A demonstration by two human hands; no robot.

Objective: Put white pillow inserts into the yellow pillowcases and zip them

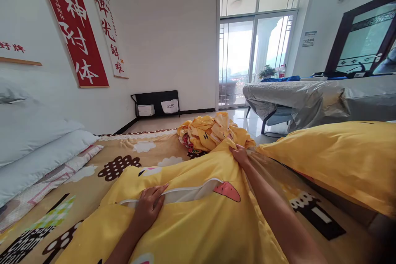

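A yellow pillowcase [198, 222] with cartoon prints, one of them a pink patch, lies in front of me around a white pillow [192, 194]. The white inside shows through a long slit with a pale zipper edge across the upper side. My left hand [151, 204] rests on the cloth at the left part of this slit, its fingers stretched along the edge and the thumb apart. At the far right corner, my right hand [239, 154] is closed on the pillowcase fabric, pulling that corner into a peak. Its fingertips are partly hidden.
A heap of crumpled yellow cloth [210, 132] lies beyond the pillow. Another yellow pillow [334, 161] is at right, white pillows [40, 148] at left. A patterned brown sheet [89, 181] is underneath. A plastic-covered table [297, 90] stands near glass doors [236, 62].
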